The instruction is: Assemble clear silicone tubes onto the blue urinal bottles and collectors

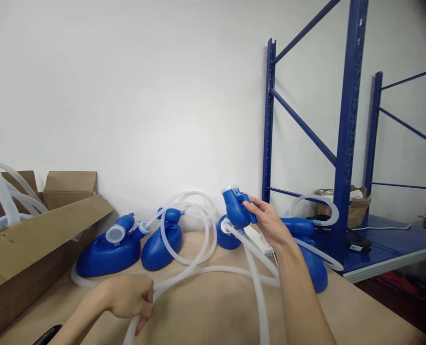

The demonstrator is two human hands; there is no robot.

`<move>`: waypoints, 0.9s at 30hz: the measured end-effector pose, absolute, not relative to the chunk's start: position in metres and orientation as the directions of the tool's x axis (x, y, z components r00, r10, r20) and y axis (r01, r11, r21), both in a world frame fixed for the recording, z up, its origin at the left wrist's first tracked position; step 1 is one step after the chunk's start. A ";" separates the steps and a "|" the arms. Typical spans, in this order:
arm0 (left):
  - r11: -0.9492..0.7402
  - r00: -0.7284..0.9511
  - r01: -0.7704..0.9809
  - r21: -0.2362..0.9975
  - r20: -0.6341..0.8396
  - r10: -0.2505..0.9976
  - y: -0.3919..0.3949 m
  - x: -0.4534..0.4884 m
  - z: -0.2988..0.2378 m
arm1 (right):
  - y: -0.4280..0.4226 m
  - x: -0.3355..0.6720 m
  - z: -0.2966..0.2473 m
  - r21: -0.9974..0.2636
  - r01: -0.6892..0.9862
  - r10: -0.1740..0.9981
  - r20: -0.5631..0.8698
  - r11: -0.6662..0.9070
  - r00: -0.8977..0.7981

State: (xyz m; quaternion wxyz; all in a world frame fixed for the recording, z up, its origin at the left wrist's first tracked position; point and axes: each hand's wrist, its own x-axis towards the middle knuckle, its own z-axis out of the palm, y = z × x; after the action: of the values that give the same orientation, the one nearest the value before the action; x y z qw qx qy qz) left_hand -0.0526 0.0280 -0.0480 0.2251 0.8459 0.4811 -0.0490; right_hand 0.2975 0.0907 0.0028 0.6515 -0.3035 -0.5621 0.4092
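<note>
My left hand is closed around a translucent white hose low over the table. My right hand grips a blue urinal head, which has a white rim at its top and a clip on its side. The head is raised above the table, in front of a blue round piece with a white fitting. At left a blue urinal bottle lies with a white-lidded head on top. Another blue bottle sits beside it, and a third is partly hidden behind my right forearm.
An open cardboard box with white hoses inside stands at left. Hose loops cross the table. On the right are a blue metal rack, its shelf, a brown bag and a white power strip.
</note>
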 end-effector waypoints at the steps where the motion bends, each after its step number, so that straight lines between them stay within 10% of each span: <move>1: -0.402 0.526 0.836 0.372 -0.339 0.780 0.021 -0.050 -0.040 | 0.089 0.290 0.007 -0.842 -0.244 0.875 0.477 0.481 0.080; 10: -0.362 0.513 0.823 0.437 -0.298 0.805 0.001 -0.054 -0.017 | 0.061 0.239 0.023 -0.771 -0.445 0.883 0.456 0.456 0.115; 21: -0.505 0.066 0.539 0.674 0.564 0.823 -0.013 -0.016 0.017 | 0.017 0.194 0.026 -0.702 -0.262 0.613 0.708 0.662 -0.351; 27: -0.646 0.199 0.726 0.236 0.827 0.526 -0.011 -0.029 0.026 | 0.022 0.194 0.021 -0.686 -0.153 0.559 0.684 0.712 -0.469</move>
State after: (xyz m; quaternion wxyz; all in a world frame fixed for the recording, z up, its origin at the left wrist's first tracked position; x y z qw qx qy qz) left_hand -0.0287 -0.0113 0.0258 -0.1035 0.7673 0.4080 0.4837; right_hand 0.1937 0.0222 0.0209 0.4986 -0.1301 -0.7792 0.3568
